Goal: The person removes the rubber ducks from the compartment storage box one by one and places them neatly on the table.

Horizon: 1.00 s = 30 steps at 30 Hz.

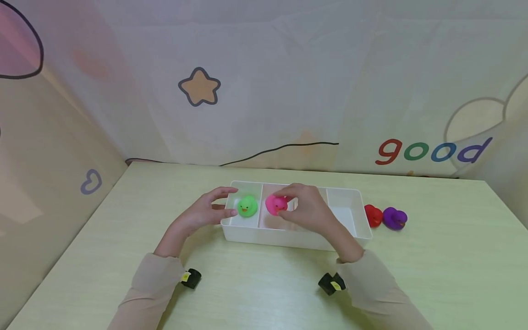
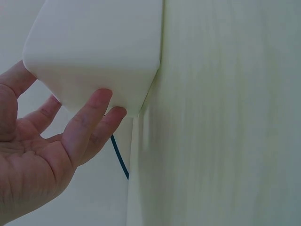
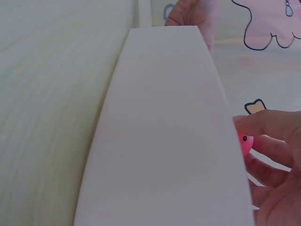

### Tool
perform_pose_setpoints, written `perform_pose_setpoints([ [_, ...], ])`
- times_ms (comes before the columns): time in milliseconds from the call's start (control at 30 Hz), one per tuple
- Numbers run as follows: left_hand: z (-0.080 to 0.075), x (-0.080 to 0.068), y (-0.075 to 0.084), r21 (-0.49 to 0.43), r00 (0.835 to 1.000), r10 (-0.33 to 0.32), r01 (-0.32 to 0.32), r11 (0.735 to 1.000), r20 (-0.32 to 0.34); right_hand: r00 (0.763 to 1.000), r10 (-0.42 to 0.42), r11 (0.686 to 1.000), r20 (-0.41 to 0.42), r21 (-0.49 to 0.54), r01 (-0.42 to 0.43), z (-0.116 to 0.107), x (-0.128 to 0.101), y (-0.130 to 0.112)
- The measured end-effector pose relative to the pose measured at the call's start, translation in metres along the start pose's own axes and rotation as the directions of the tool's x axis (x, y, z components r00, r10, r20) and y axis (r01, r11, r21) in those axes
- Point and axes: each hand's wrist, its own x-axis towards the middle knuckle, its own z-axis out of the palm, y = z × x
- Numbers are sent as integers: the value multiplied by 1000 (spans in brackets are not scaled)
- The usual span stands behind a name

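Observation:
A long white divided box [image 1: 264,236] stands on the table, and my left hand [image 1: 208,208] holds it by its left end. In the left wrist view, the fingers of that hand rest against the end wall of the box [image 2: 108,61]. Inside the leftmost compartment sits a green rubber duck [image 1: 247,206]. My right hand [image 1: 307,208] pinches a pink rubber duck [image 1: 275,204] between thumb and fingers, over the second compartment from the left. From the right wrist, the box's long side hides most of this pink duck [image 3: 246,143].
Just beyond the box's right end, a red duck [image 1: 373,216] and a purple duck [image 1: 394,218] stand side by side on the table [image 1: 264,288]. A printed cloth backdrop [image 1: 280,91] rises along the table's rear edge.

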Motion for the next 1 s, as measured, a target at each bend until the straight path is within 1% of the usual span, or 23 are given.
perform_pose_setpoints([
  [100, 0, 0, 0, 3, 1000, 0, 0, 1000, -1, 999, -15, 1000, -36, 7, 16, -6, -2, 0],
  [233, -1, 0, -1, 11, 1000, 2, -2, 1000, 1, 998, -5, 1000, -63, 20, 6, -14, -5, -1],
  [433, -2, 0, -2, 16, 1000, 1, -1, 1000, -1, 996, 53, 998, -65, 38, -50, -27, -10, 0],
  [733, -2, 1, -4, 15, 1000, 14, -14, 1000, 12, 992, 96, 994, -76, 59, -92, -48, -23, 8],
  [833, -3, 1, -4, 13, 1000, 10, -10, 1000, 11, 990, 118, 992, -75, 61, -114, -55, -27, 10],
  [1000, -2, 1, -2, 16, 1000, 6, -6, 1000, 8, 987, 130, 990, -95, 69, -124, -66, -34, 15],
])
